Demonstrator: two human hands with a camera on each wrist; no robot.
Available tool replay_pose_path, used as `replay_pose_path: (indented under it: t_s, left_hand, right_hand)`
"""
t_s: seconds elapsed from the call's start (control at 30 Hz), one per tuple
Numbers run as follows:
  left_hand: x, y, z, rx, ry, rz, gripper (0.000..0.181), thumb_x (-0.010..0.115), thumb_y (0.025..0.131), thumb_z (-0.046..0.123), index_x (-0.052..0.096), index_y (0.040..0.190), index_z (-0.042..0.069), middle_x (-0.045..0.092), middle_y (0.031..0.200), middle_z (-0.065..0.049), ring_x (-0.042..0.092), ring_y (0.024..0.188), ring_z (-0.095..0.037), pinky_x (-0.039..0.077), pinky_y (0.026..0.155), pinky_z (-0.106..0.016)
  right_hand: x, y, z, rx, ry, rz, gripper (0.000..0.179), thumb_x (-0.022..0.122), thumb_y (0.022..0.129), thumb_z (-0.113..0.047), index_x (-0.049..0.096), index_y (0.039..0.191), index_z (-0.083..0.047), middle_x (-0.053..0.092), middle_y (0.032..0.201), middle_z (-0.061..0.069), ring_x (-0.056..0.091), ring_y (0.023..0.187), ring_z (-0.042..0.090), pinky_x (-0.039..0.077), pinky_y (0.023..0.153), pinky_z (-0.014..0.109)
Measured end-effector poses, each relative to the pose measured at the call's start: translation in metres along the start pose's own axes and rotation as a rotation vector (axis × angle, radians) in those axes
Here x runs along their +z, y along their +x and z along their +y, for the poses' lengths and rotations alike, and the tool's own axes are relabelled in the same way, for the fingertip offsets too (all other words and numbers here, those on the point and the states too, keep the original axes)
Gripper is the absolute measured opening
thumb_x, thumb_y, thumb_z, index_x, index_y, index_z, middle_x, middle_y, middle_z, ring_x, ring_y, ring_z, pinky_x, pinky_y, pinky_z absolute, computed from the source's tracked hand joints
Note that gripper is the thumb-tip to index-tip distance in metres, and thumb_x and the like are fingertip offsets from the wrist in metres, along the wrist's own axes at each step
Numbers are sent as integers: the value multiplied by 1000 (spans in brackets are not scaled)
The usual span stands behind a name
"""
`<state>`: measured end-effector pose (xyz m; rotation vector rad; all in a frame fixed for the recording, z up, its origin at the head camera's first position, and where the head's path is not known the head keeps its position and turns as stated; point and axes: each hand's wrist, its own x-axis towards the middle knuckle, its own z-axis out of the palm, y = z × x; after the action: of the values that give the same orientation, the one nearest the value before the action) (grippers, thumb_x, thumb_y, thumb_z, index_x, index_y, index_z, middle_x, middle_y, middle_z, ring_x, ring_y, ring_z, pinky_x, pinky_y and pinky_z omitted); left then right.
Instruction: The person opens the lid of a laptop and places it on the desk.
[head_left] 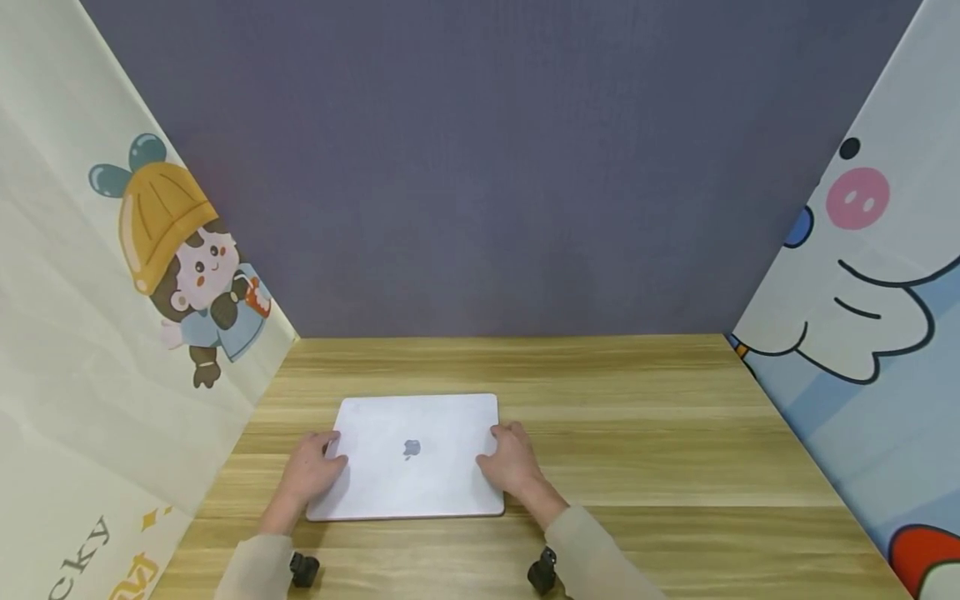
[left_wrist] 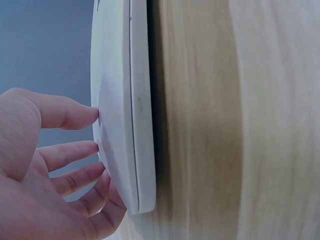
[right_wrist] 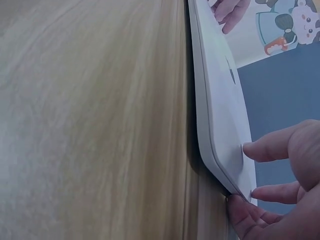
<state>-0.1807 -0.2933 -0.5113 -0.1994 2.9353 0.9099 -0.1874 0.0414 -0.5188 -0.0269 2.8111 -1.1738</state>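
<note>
A closed silver laptop (head_left: 408,492) with a dark apple logo (head_left: 412,448) lies on the wooden table. My left hand (head_left: 311,469) holds its left side, the thumb on the lid and the other fingers along the edge. On the opposite side, my right hand (head_left: 513,462) grips the laptop, thumb on top. In the right wrist view, some fingertips (right_wrist: 240,210) of that hand reach the laptop's lower edge. The left wrist view shows the lid and base (left_wrist: 142,110) pressed together, with a dark shadow below the base.
The wooden table (head_left: 637,433) extends right of the laptop and behind it. A dark grey panel (head_left: 510,167) stands at the back. Cartoon-printed panels flank the table on the left (head_left: 75,350) and right (head_left: 885,433). Small black devices sit at the left wrist (head_left: 303,570) and right wrist (head_left: 542,573).
</note>
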Motion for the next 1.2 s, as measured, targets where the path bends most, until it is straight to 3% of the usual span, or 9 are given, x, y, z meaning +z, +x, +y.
replay_pose_path:
  t_s: [0.83, 1.2]
  left_hand:
    - [11, -5, 16, 27, -11, 4, 50, 68, 89, 10, 58, 133, -12, 57, 125, -32, 57, 115, -48, 50, 95, -61]
    - [17, -6, 22, 68, 3, 23, 49, 70, 86, 11, 61, 129, -11, 60, 113, -25, 59, 92, -31, 55, 80, -51]
  right_hand:
    - [-13, 1, 15, 3, -25, 35, 54, 78, 85, -14, 62, 130, 10, 55, 128, 26, 56, 119, 40, 50, 103, 51]
    - [-22, -1, 23, 17, -1, 35, 54, 77, 85, -13, 60, 131, 11, 53, 130, 27, 54, 122, 42, 48, 105, 52]
